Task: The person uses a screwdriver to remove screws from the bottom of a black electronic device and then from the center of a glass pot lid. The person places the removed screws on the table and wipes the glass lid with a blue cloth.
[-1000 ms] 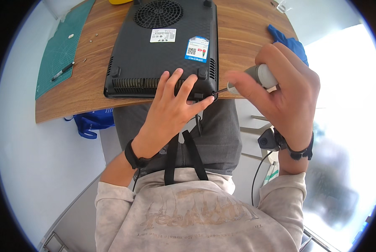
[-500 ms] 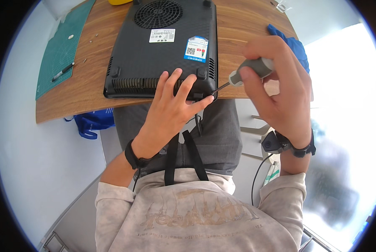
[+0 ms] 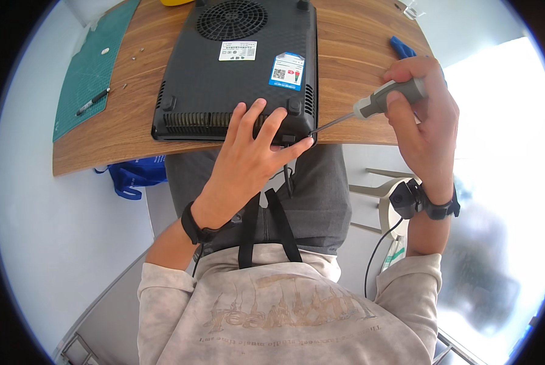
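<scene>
A black induction cooktop (image 3: 224,79) lies underside up at the near edge of the table, its round fan grille (image 3: 232,19) at the far end. My left hand (image 3: 251,143) rests with spread fingers over its near vent slots, the thumb reaching to the near right corner. My right hand (image 3: 427,112) is closed round the grey handle of a screwdriver (image 3: 379,100). The screwdriver slants down to the left, its tip at that corner, close beside my left thumb. Whether the tip sits in a screw is too small to tell. A dark cord (image 3: 288,177) hangs below the corner.
On the wooden table (image 3: 357,55) at the left lie a green cutting mat (image 3: 93,73), a marker pen (image 3: 92,101) and several small bits. Blue cloth (image 3: 401,47) is partly behind my right hand. A blue bag (image 3: 135,176) hangs below the table, and a pale chair (image 3: 387,204) stands at right.
My right hand has shifted to the right with the screwdriver handle, so more of the shaft shows. The tip stays at the corner. My left hand keeps its place on the cooktop.
</scene>
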A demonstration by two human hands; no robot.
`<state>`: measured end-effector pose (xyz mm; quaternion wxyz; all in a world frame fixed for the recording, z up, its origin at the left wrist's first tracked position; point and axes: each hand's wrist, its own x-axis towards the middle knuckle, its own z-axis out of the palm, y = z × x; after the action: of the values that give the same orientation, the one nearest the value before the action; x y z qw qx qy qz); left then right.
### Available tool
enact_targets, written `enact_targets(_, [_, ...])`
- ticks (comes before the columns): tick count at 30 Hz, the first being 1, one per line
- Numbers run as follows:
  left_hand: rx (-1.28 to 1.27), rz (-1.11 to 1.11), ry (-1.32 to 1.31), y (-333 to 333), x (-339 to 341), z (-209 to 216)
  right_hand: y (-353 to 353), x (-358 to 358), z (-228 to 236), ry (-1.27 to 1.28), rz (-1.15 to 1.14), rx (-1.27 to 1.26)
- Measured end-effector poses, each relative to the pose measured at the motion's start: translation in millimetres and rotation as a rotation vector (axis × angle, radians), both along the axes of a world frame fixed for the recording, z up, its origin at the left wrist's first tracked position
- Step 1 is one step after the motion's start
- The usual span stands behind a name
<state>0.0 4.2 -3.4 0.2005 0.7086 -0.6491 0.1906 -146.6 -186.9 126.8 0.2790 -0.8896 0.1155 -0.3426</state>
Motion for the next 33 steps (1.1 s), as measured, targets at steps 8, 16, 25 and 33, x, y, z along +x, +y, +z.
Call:
enact_targets(8, [0.032, 0.016, 0.000, -0.7, -4.4, 3.0, 6.8, -9.9, -6.2, -0.012, -0.134, 0.084])
enact_targets(16, [0.019, 0.023, -0.045, -0.9, -4.0, -5.2, 19.3, -31.3, -20.9, -0.193, -0.133, 0.035])
enact_targets(25, [0.042, 0.015, -0.048, 0.6, -4.6, -4.8, 19.6, -39.7, -26.2, -0.159, -0.148, -0.126])
enact_targets(33, [0.038, 0.037, -0.050, 0.5, -6.6, -4.1, 28.5, -40.1, -15.9, -0.094, -0.048, -0.404])
